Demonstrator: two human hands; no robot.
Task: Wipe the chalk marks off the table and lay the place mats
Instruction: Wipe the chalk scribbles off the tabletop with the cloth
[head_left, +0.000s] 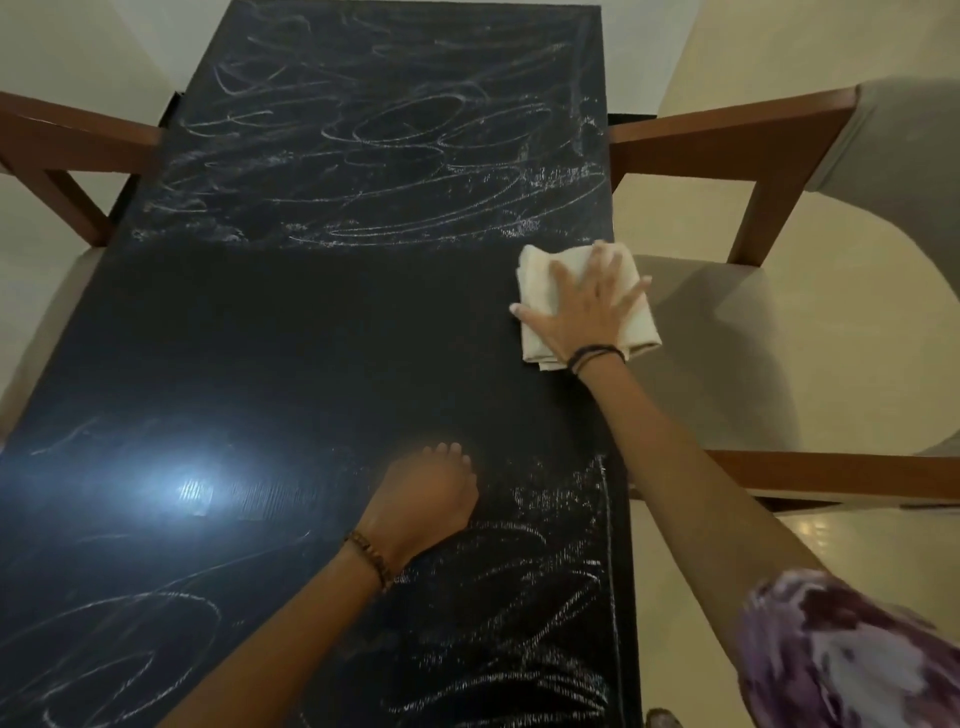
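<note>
Black table top, long and narrow, seen from above with chalk marks scribbled across the far half and more scrawl on the near end, right side and lower left. Middle band between them reads clean, no chalk visible there, so wiping looks partly done, maybe a third of the surface. Right hand is flat, fingers spread apart and straight, pressing a folded cream cloth at the right edge of the table, just at the border where the clean band meets the far chalk. Cloth sticks out past the table edge a bit on the right. Left hand rests on the table nearer the person, fingers curled under, holding nothing that I can see, looks like bracing. Bright light glare on the lower left of the top hides some of the surface, cannot tell whether chalk is under it. Wooden chairs with pale seats stand on both sides. No place mats in view anywhere. Left to do, as judged: far half, near end, right edge strip, then fetch and lay the mats, so the second part of the task is not started.
</note>
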